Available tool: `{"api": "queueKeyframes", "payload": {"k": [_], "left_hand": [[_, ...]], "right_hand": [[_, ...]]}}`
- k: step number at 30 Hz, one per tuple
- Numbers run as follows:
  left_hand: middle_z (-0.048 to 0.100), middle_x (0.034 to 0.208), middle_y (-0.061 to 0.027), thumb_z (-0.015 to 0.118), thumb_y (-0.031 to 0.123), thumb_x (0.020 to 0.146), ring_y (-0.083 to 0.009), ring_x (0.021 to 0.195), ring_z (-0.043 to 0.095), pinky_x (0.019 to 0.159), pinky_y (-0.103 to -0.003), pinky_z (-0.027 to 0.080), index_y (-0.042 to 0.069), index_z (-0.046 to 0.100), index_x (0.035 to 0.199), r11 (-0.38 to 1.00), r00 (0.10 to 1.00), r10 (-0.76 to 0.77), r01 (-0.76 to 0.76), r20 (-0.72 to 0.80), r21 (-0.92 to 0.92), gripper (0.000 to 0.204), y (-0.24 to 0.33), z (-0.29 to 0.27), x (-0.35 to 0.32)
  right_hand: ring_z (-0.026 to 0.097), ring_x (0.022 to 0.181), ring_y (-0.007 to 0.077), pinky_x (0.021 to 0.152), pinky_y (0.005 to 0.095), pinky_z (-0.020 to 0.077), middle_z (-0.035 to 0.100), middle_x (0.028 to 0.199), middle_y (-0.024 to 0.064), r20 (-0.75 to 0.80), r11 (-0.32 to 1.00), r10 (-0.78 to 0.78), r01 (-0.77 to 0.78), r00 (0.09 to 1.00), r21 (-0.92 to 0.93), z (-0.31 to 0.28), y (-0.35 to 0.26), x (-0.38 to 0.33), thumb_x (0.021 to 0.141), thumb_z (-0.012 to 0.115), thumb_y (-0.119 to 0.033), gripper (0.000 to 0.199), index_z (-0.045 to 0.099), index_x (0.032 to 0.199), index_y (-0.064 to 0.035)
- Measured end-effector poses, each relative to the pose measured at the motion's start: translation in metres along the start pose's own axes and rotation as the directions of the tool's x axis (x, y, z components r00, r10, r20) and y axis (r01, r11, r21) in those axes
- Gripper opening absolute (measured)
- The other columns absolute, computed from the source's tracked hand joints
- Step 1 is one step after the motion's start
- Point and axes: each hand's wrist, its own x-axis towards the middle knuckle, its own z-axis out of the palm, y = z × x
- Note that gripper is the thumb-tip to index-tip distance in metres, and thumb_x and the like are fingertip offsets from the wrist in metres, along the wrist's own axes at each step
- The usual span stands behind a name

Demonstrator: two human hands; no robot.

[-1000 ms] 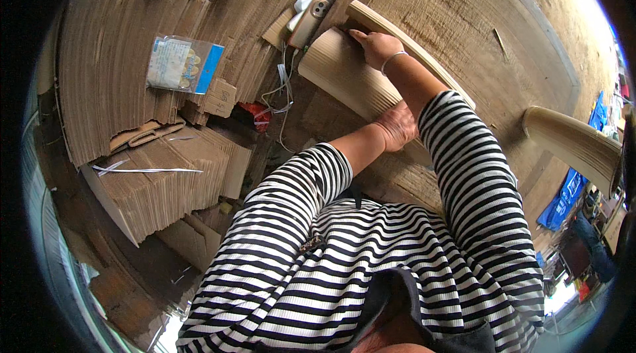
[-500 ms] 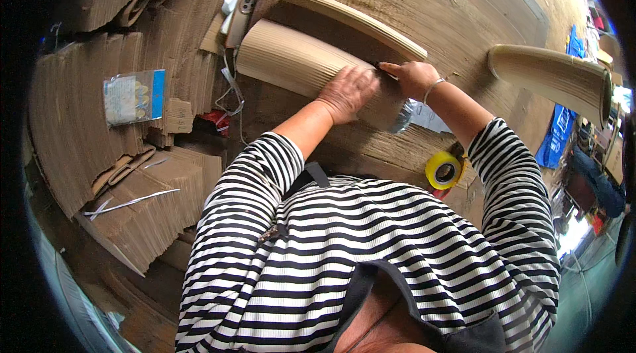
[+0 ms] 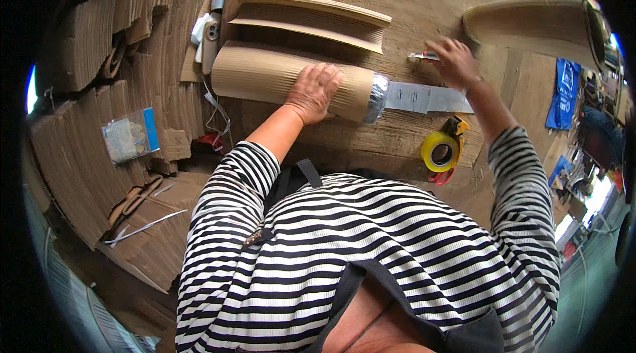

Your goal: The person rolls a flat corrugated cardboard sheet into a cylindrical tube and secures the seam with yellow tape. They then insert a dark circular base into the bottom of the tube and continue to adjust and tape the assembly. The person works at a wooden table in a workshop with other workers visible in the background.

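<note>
A wooden counter (image 3: 437,8) spreads across the upper half of the view, and stacks of cut cardboard (image 3: 79,141) fill the side from 8 to 11 o'clock. Just above the middle, toward 11 o'clock, a ribbed cardboard roll (image 3: 258,76) lies on its side on the counter, a silver bundle (image 3: 377,97) showing from its 3 o'clock end. A second curved cardboard piece (image 3: 527,27) lies at 2 o'clock, and a slimmer curled strip (image 3: 308,21) at 12 o'clock, just beyond the roll. A blue bag (image 3: 563,96) sits near 2 to 3 o'clock. The left hand (image 3: 314,93) rests palm down on top of the roll, its grip unclosed. The right hand (image 3: 456,64), blurred at 2 o'clock, is near a small red and silver tool (image 3: 424,57); I cannot tell whether its grip is clamped on it. Pale paper (image 3: 407,97) stretches from the silver end toward 3 o'clock. A clear packet (image 3: 127,135) lies on the cardboard at 9 o'clock, a phone (image 3: 209,48) between 10 and 11, and yellow tape (image 3: 428,152) at 3 o'clock.
</note>
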Motion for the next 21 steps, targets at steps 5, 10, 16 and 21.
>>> {"api": "queueKeyframes", "payload": {"k": [5,10,16,21], "left_hand": [[0.043,0.141,-0.0127,0.068,0.012,0.069,-0.0312,0.134,0.040,0.113,-0.048,0.030,0.013,0.039,0.141,0.999,0.997,-0.022,0.018,0.068,0.050,0.078,-0.001,-0.002,0.002],[0.042,0.146,-0.0119,0.070,0.031,0.080,-0.0327,0.138,0.038,0.116,-0.047,0.028,0.010,0.037,0.145,0.994,0.974,-0.101,0.093,0.202,0.048,0.076,0.008,-0.021,0.011],[0.046,0.150,-0.0150,0.044,0.048,0.100,-0.0306,0.138,0.043,0.114,-0.043,0.034,0.004,0.052,0.139,0.973,0.864,-0.105,0.191,0.492,-0.127,0.059,-0.022,-0.024,0.049],[0.055,0.138,-0.0161,0.044,0.042,0.101,-0.0349,0.128,0.051,0.107,-0.046,0.042,0.011,0.067,0.121,0.936,0.731,-0.174,0.332,0.660,-0.121,0.044,-0.027,0.008,0.083]], "right_hand": [[0.063,0.114,0.0322,0.097,0.0445,0.0506,0.061,0.132,0.0072,0.628,0.712,0.081,-0.486,0.774,0.507,0.000,-0.086,0.077,0.082,0.075,-0.044,0.064,0.054,0.138,-0.0196],[0.050,0.127,0.0403,0.100,0.0467,0.0496,0.051,0.139,0.0187,0.662,0.831,0.092,-0.424,0.744,0.361,-0.008,-0.167,0.065,0.054,0.092,-0.044,0.114,0.035,0.150,-0.0189],[0.048,0.126,0.0424,0.099,0.0472,0.0508,0.046,0.140,0.0182,0.611,0.795,0.181,-0.480,0.771,0.371,-0.007,-0.193,0.048,0.054,0.093,-0.026,0.115,0.031,0.150,-0.0205],[0.038,0.136,0.0427,0.104,0.0445,0.0481,0.040,0.147,0.0181,0.474,0.824,0.283,-0.465,0.834,0.325,-0.014,-0.227,0.015,0.057,0.089,-0.020,0.113,0.029,0.153,-0.0247]]}}
